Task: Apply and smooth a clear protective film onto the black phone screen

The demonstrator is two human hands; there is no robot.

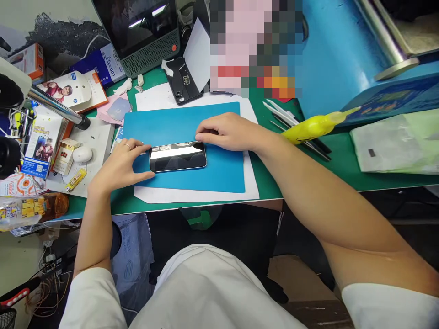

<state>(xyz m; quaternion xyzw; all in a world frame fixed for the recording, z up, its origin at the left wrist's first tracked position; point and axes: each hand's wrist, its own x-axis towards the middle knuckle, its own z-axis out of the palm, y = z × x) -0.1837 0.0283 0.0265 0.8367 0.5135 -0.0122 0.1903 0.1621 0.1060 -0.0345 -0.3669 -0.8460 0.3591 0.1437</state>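
Note:
A smartphone [178, 157] lies flat with its glossy dark screen up, reflecting a bright strip of light. It rests on a blue mat [219, 176]. At the phone's left end is my left hand [123, 164], its thumb and forefinger spread near the two left corners, seemingly touching them; a ring is on one finger. Just above the phone's upper right corner, my right hand [228, 131] has thumb and fingertips closed in a pinch. Whatever may be between those fingertips is too small to make out.
White paper [252, 178] lies under the mat. Behind it are a black phone case [181, 82] and a monitor [137, 32]. A yellow squeeze bottle [308, 129] and tweezers-like tools lie right. Boxes, a cigarette pack [63, 156] and a drink bottle [37, 210] crowd the left.

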